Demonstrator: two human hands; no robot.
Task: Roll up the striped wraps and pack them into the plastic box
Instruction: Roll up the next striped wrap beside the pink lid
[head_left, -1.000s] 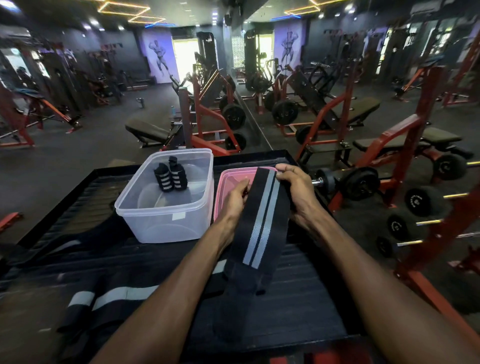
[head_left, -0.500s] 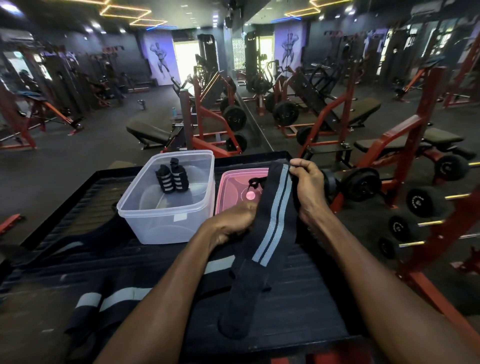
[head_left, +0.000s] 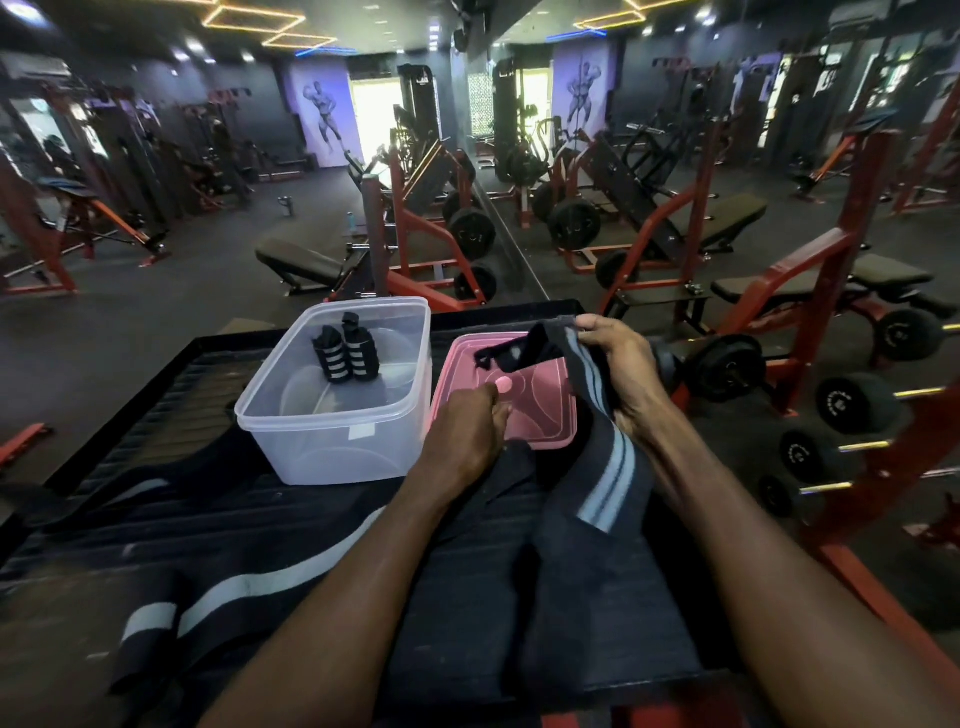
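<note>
- Striped wrap (head_left: 597, 467) held up at about 5 o'clock of the pink lid (head_left: 524, 410), its far end raised over the lid, its tail draped toward the viewer across the black platform (head_left: 156, 395).
- Right hand (head_left: 618, 374) curled round the wrap's upper end, thumb and fingers pinching the fabric near the top edge.
- Left hand (head_left: 467, 436) low at 7 o'clock of the lid, fingers bent downward; hard to tell whether gripping the wrap's lower fold or only resting on it.
- Thin black loop (head_left: 493, 356) dangling from the top end, over the lid's far half.
- Best begun, by judgement, from the loop end: tuck that end in first, keep edges square so the grey stripes line up turn on turn, pull light tension with the trailing hand to keep the roll tight enough to stand.
- Two rolled wraps (head_left: 343, 353) standing upright inside the plastic box (head_left: 332, 447), at 9 o'clock of the lid, touching each other; room beside them looks ample.
- Another unrolled wrap (head_left: 218, 603) lying flat at 7 o'clock, near the left forearm, partly covered by it.
- Hidden: left fingertips, behind the hand's back; stretch of wrap beneath the left wrist.
- Unclear: black fabric against black platform, so folds and the tail's exact end hard to trace.
- Gym machines and dumbbells beyond, blurred, of no concern.
</note>
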